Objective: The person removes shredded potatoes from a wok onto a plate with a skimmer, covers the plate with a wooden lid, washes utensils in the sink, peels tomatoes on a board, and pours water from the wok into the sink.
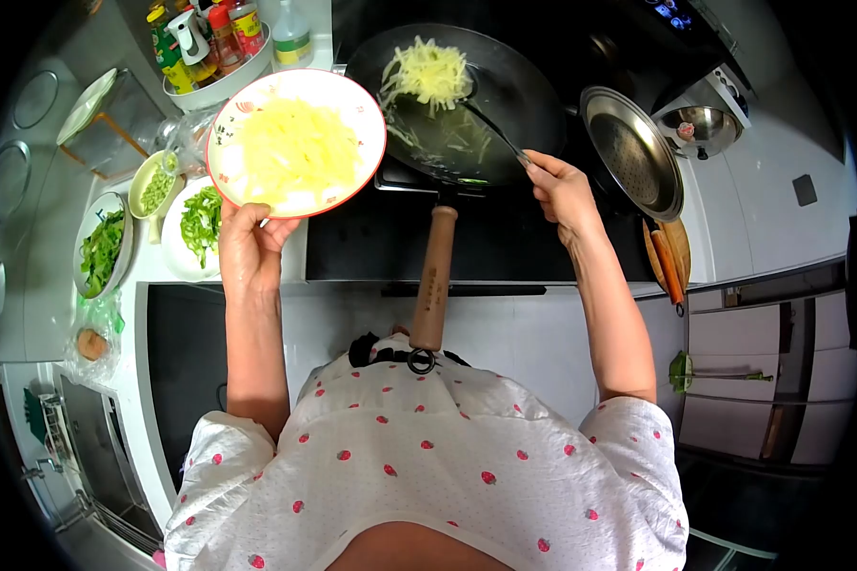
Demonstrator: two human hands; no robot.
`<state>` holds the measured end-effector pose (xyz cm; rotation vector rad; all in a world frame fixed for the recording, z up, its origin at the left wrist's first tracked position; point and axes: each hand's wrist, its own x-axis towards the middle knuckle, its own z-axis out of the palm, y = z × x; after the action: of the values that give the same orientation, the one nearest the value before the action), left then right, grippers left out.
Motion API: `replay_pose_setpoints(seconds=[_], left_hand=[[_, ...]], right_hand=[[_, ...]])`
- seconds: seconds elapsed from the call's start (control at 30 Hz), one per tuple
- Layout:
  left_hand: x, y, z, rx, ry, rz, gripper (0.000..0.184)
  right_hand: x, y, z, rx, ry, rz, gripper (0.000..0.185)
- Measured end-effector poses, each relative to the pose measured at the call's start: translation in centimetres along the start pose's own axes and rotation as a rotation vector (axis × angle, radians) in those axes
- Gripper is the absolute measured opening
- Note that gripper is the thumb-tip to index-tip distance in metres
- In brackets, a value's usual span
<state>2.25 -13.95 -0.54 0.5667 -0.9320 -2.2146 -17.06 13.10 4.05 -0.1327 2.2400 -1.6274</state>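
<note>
My left hand (250, 249) is closed on the rim of a white plate (221, 157) with a red edge, held left of the wok. Pale yellow shreds, looking like potato (300, 152), cover the plate's middle. My right hand (559, 193) grips the dark handle of a long-handled scoop (497, 131). Its head is over the wok (533, 90), hidden beneath a heap of the same shreds (430, 74). More shreds lie in the liquid in the wok. The wok's wooden handle (435, 276) points toward my body, and neither hand touches it.
Left on the counter stand a plate of cut green pepper (202, 226), a small bowl of chopped greens (155, 190) and a dish of leafy greens (102, 249). Behind is a tray of bottles (224, 84). A steel steamer pan (635, 152) and a wooden-handled cleaver (669, 265) lie right.
</note>
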Motion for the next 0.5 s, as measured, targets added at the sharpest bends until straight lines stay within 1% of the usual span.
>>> replay_pose_setpoints(seconds=[0.1, 0.13, 0.3, 0.4, 0.5], left_hand=[[-0.1, -0.1, 0.6, 0.007, 0.02, -0.023, 0.047], [-0.1, -0.2, 0.8, 0.001, 0.018, -0.033, 0.046], [-0.3, -0.2, 1.5, -0.012, 0.022, -0.046, 0.045], [0.0, -0.5, 1.1, -0.016, -0.034, -0.055, 0.046], [-0.5, -0.1, 2.0, 0.025, 0.021, -0.05, 0.046]], right_hand=[[-0.5, 0.3, 0.3, 0.049, 0.027, -0.054, 0.025], [-0.6, -0.1, 0.4, 0.022, 0.042, -0.063, 0.025], [-1.1, -0.1, 0.2, 0.1, 0.046, -0.06, 0.025], [-1.4, -0.2, 0.1, 0.094, 0.043, -0.063, 0.025], [-1.6, -0.3, 0.1, 0.105, 0.057, -0.068, 0.025]])
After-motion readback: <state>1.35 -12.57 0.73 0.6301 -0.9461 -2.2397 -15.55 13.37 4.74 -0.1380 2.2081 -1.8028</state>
